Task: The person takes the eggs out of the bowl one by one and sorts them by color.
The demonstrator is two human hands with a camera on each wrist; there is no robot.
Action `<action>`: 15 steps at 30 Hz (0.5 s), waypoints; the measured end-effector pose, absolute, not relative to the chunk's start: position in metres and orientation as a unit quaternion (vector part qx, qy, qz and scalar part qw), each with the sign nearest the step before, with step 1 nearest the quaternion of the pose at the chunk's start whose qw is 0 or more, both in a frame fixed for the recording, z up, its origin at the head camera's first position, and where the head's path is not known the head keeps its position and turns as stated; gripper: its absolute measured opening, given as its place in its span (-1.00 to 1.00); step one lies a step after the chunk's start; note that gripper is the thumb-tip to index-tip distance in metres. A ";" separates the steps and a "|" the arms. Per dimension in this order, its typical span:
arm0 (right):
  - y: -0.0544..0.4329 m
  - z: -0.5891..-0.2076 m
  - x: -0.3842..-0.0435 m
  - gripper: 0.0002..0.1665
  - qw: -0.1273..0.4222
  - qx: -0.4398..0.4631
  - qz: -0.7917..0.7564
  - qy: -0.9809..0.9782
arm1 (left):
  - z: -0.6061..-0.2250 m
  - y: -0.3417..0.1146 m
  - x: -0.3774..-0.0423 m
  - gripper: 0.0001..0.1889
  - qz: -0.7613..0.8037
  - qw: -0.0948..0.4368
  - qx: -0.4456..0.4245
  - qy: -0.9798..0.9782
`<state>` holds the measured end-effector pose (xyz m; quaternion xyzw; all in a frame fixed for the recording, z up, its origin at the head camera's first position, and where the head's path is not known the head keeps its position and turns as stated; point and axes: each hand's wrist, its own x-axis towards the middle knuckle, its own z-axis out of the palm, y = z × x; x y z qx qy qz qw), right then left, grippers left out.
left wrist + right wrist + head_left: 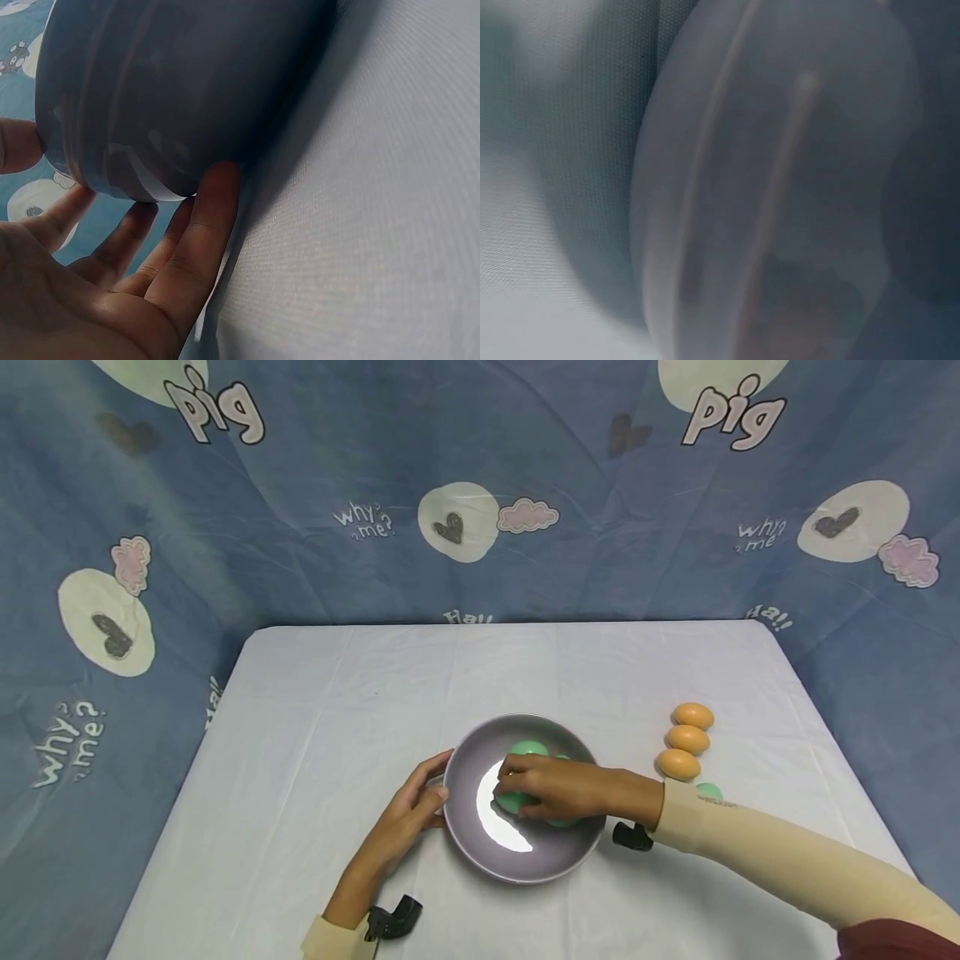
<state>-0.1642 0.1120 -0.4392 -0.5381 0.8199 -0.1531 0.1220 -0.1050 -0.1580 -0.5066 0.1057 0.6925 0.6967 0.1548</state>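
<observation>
A grey-purple bowl stands on the white-covered table. At its left side my left hand holds the bowl, thumb by the rim; in the left wrist view the fingers lie against its outer wall. Inside the bowl, my right hand reaches down with curled fingers round a green egg. Another green egg lies behind that hand, and more green shows partly hidden under it. The right wrist view shows mostly the bowl's blurred outer wall.
Three orange eggs lie in a row on the table, right of the bowl. A green egg shows partly behind the right sleeve. Blue printed cloth hangs behind and beside the table.
</observation>
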 end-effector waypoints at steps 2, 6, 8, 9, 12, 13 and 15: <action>0.112 -0.439 -0.164 -0.61 0.127 -0.537 -0.152 0.820 | -0.506 -0.158 -0.105 -0.45 0.697 0.155 0.106 0.693; 0.110 -0.438 -0.163 -0.60 0.141 -0.531 -0.148 0.823 | -0.505 -0.158 -0.105 -0.44 0.697 0.155 0.108 0.692; 0.109 -0.438 -0.162 -0.60 0.144 -0.529 -0.146 0.824 | -0.505 -0.157 -0.105 -0.44 0.697 0.156 0.107 0.692; 0.109 -0.437 -0.162 -0.60 0.144 -0.529 -0.145 0.823 | -0.505 -0.157 -0.105 -0.45 0.696 0.156 0.106 0.692; 0.109 -0.437 -0.162 -0.61 0.141 -0.531 -0.142 0.823 | -0.505 -0.157 -0.104 -0.45 0.695 0.157 0.103 0.694; 0.109 -0.437 -0.162 -0.61 0.140 -0.533 -0.143 0.823 | -0.505 -0.157 -0.104 -0.45 0.695 0.157 0.103 0.694; 0.109 -0.438 -0.162 -0.62 0.138 -0.533 -0.143 0.822 | -0.505 -0.157 -0.104 -0.44 0.695 0.157 0.103 0.694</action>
